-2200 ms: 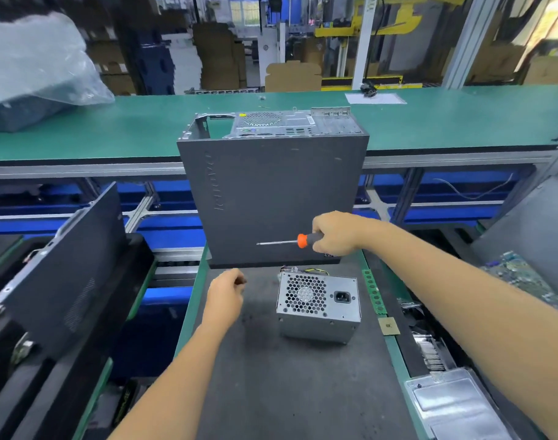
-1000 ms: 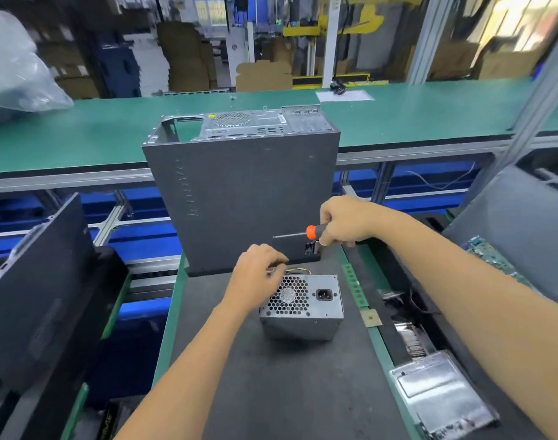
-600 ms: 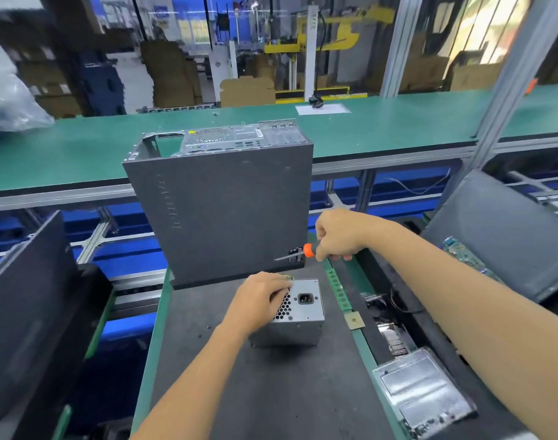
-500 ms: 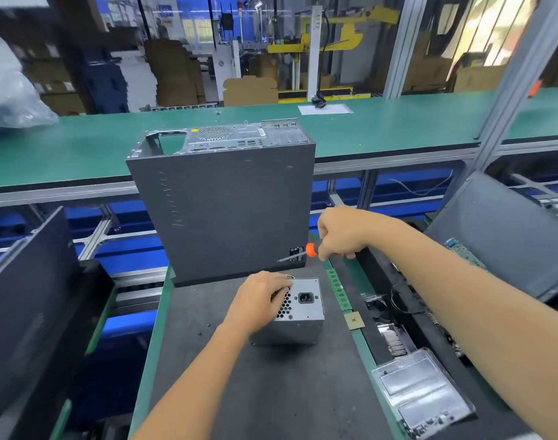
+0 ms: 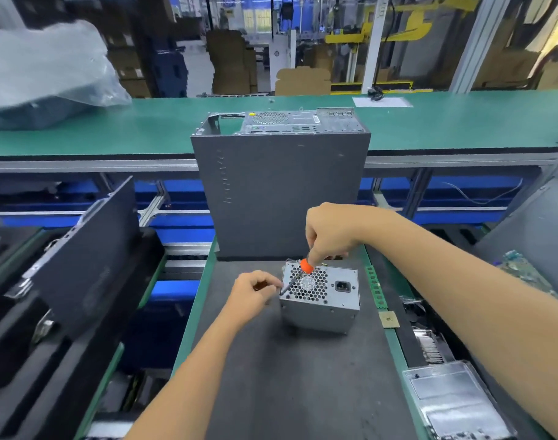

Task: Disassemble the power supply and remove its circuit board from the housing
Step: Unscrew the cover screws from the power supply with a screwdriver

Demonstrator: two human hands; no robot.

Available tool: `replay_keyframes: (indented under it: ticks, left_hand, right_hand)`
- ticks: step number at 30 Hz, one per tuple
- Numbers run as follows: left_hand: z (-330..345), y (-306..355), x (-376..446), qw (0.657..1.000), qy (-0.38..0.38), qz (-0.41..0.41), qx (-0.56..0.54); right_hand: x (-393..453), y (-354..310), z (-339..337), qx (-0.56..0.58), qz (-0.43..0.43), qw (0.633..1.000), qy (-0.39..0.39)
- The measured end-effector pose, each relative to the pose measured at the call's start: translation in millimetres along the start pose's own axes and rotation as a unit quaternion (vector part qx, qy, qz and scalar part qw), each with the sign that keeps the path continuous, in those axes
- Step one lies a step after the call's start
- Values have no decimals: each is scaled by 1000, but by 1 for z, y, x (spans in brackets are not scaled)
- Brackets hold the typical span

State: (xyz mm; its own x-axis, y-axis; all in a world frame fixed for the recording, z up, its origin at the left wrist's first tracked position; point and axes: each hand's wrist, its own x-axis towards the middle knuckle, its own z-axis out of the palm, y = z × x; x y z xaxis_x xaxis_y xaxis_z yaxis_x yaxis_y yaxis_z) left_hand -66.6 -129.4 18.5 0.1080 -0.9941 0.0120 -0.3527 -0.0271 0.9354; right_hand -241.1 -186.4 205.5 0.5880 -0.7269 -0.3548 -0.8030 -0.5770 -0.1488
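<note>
A silver power supply point(image 5: 335, 308) sits on the dark mat, its honeycomb fan grille and black power socket facing up. My right hand point(image 5: 330, 233) grips an orange-collared screwdriver point(image 5: 298, 276), whose shaft slants down to the left with its tip at the grille face's front-left corner. My left hand point(image 5: 254, 295) is just left of that corner, fingers curled, fingertips close to the screwdriver tip; I cannot tell whether they touch it.
A tall grey computer case point(image 5: 281, 192) stands right behind the power supply. Dark case panels point(image 5: 81, 249) lean at the left. A metal tray point(image 5: 455, 401), a green circuit board point(image 5: 522, 268) and loose parts lie at the right. A green conveyor point(image 5: 462, 122) runs behind.
My right hand swung the screwdriver from pointing left in the air down onto the power supply's top corner. My left hand slid off the unit's top to its left edge.
</note>
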Motion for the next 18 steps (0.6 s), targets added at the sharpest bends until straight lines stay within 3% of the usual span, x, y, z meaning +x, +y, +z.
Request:
replay_keyframes:
  ticks: [3,9,18]
  left_hand:
    - [3,-2,-11,999,-10,30,24]
    - [10,-3,-20,992,43,71,91]
    - [17,-1,-17,977,40,100,187]
  right_hand:
    - [4,-6,0,-15,-2,1000,-3]
    - [3,-13,2,-41,-13,999,0]
    - [4,-15,1,-59,-18,998,13]
